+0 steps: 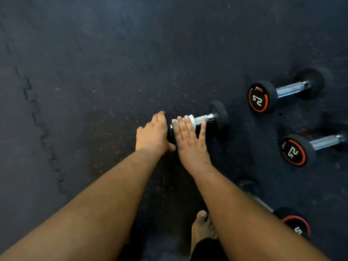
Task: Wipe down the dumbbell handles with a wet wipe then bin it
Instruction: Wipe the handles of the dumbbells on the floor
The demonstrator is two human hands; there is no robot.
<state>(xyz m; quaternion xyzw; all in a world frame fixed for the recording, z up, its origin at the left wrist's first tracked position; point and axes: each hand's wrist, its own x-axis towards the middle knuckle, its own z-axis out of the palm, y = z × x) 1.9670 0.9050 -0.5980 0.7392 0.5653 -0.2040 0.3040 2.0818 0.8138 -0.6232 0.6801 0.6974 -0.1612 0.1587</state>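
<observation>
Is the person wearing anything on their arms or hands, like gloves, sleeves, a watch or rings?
No. Both forearms are bare from the bottom edge of the picture to the wrists, with no sleeve in view. The left hand and right hand wear no gloves, and no watch, band or ring shows on the wrists or fingers. One foot is bare too, with dark clothing just below it.

Single head-worn wide-angle view, looking steeply down and forward over both forearms onto the dark rubber floor (94, 81). Close enough to fill the near edge with arms and a bare foot (202, 227); straight lines bowed toward the frame edges.
</observation>
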